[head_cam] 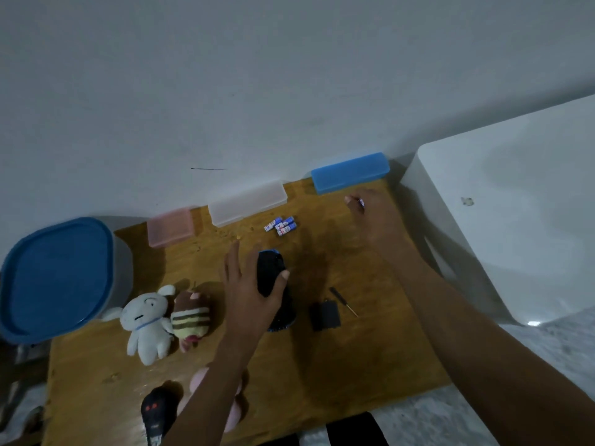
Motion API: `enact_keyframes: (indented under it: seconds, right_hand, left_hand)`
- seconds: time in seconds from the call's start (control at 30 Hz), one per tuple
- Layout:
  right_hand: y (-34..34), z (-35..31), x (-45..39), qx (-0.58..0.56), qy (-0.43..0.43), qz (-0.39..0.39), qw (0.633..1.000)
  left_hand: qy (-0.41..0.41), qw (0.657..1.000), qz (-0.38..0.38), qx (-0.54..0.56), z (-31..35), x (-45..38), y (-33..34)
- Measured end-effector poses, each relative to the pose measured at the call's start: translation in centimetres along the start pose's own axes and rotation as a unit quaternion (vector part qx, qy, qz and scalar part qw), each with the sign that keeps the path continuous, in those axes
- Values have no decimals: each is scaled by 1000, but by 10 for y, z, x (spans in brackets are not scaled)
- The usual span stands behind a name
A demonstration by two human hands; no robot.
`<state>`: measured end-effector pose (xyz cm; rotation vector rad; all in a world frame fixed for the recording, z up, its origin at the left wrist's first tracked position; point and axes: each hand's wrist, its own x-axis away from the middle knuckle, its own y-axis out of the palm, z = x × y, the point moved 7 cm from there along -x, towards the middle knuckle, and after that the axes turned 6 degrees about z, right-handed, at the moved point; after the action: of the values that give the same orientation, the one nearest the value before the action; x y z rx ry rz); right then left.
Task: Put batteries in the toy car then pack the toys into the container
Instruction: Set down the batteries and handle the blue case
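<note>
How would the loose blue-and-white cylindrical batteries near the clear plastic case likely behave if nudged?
The blue-and-white cylindrical batteries lie on their sides, so they would probably roll across the flat wooden table. They look rigid, small and likely easy to pinch.

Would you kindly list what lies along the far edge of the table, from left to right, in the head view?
Blue-lidded container → pink case → clear case → blue case → white bin.
</note>
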<state>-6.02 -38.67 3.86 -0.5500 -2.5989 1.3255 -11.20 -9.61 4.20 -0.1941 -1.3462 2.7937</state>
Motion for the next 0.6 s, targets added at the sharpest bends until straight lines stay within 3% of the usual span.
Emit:
enact_keyframes:
  seconds: [0.07,0.23,0.43,0.6]
  right_hand:
    - [2,8,-11,10,-8,13,1000]
    - [18,26,-40,28,-12,26,999]
    - [43,51,-71,46,-62,33,996]
    - [49,63,-87,54,-115,74,989]
  left_hand:
    - [45,998,24,28,29,-19,14]
    - [40,994,-9,98,70,-83,93]
    - [-29,995,-4,93,71,-137,165]
    - [-22,994,36,100,69,-161,185]
